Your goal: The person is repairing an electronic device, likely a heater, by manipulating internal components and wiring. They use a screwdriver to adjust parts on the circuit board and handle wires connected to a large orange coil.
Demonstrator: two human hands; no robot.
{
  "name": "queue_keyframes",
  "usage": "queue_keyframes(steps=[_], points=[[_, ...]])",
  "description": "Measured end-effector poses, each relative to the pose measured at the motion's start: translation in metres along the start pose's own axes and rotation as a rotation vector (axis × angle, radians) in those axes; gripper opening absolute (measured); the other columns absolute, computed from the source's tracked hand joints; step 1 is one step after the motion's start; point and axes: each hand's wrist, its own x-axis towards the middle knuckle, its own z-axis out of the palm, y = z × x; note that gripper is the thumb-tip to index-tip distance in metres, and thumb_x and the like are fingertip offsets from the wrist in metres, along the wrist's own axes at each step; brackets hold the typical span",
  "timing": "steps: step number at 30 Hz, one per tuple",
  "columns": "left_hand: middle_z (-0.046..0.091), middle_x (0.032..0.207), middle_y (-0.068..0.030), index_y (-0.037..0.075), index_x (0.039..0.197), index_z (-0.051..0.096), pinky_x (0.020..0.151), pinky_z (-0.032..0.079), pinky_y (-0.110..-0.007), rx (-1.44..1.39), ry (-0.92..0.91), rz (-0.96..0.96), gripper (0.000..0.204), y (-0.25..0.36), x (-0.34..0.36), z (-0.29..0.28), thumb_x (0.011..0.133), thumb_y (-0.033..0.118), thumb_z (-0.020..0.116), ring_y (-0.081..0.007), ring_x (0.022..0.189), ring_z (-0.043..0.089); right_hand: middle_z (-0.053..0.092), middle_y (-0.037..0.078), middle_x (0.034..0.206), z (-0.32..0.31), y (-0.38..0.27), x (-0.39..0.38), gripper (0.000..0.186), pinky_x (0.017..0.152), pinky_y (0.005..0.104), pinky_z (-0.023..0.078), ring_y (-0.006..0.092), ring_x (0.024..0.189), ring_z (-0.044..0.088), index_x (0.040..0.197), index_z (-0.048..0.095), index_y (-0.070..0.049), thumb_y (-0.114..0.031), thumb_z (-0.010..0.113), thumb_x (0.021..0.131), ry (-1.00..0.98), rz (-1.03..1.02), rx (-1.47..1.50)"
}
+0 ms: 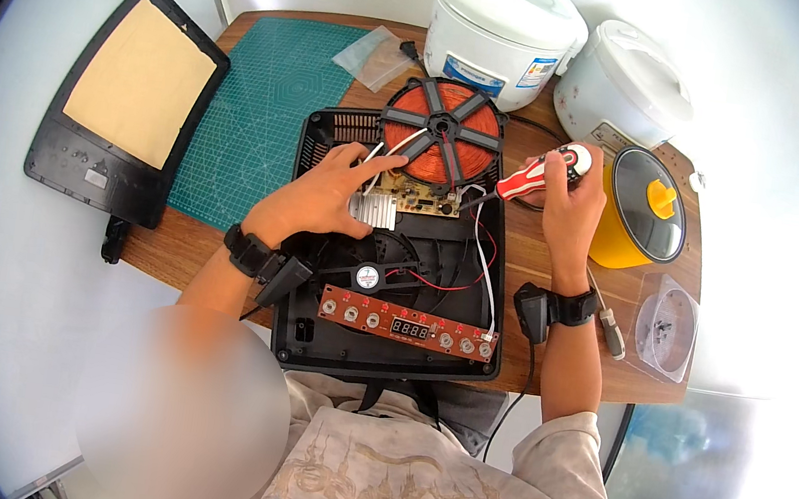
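Note:
My left hand (337, 191) grips the circuit board (426, 198) at its silver heat sink (372, 210), thumb low and fingers near the coil. My right hand (567, 201) holds a red-and-white screwdriver (530, 176), its dark shaft pointing down-left at the board's right part. A copper coil (454, 156) on a black spoked frame sits above the board, over the back of an open black housing (307, 336). In the housing lie a black fan (341, 272), thin wires and a long brown panel board (431, 334) with a small display and round buttons.
A detached black cover with cream sheet (139, 79) and green cutting mat (231, 147) are left; a plastic bag (374, 59) is behind. Two white cookers (500, 21) (624, 77) and a yellow pot (621, 228) stand right, beside another screwdriver (611, 328) and clear parts box (663, 335).

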Motion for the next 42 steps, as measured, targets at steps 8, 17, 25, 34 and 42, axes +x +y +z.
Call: queue_keyframes(steps=[8,17,25,34,42], points=[[0.044,0.143,-0.0182,0.031,0.158,0.037,0.117,0.040,-0.048,0.008,0.008,0.002,0.105,-0.001,0.000,0.001,0.067,0.013,0.087,-0.0422,0.137,0.041,0.074,0.012,0.086,-0.001,0.001,0.000,0.022,0.057,0.0279,0.061,0.0152,0.073,0.074,0.110,0.054,0.003,-0.013,0.064,0.100,-0.003,-0.004,0.007],[0.043,0.144,-0.0187,0.031,0.158,0.036,0.118,0.039,-0.049,0.004,-0.004,0.005,0.105,-0.001,0.001,0.000,0.068,0.013,0.087,-0.0424,0.138,0.041,0.074,0.011,0.085,-0.003,0.001,-0.001,0.021,0.057,0.0280,0.061,0.0148,0.072,0.074,0.110,0.053,0.002,-0.013,0.064,0.100,-0.031,-0.022,0.022],[0.043,0.144,-0.0183,0.031,0.158,0.037,0.118,0.039,-0.049,-0.004,-0.014,0.000,0.105,0.001,0.001,-0.002,0.068,0.013,0.087,-0.0423,0.138,0.040,0.075,0.011,0.085,-0.002,0.003,0.000,0.021,0.057,0.0276,0.061,0.0151,0.072,0.074,0.110,0.053,0.002,-0.012,0.063,0.100,-0.026,-0.032,0.005],[0.045,0.141,-0.0175,0.031,0.158,0.037,0.117,0.040,-0.049,0.012,0.004,0.004,0.104,0.001,0.000,0.000,0.068,0.013,0.086,-0.0416,0.136,0.042,0.076,0.013,0.087,-0.003,0.003,-0.002,0.020,0.059,0.0272,0.060,0.0152,0.073,0.074,0.111,0.052,0.002,-0.010,0.062,0.100,-0.033,-0.034,0.040],[0.045,0.140,-0.0165,0.031,0.158,0.036,0.117,0.041,-0.049,0.019,0.001,-0.001,0.105,-0.001,0.000,0.001,0.068,0.013,0.087,-0.0412,0.136,0.042,0.076,0.016,0.092,-0.011,0.001,-0.004,0.019,0.065,0.0279,0.061,0.0163,0.081,0.075,0.115,0.050,0.001,-0.003,0.057,0.097,-0.198,-0.100,0.121]])
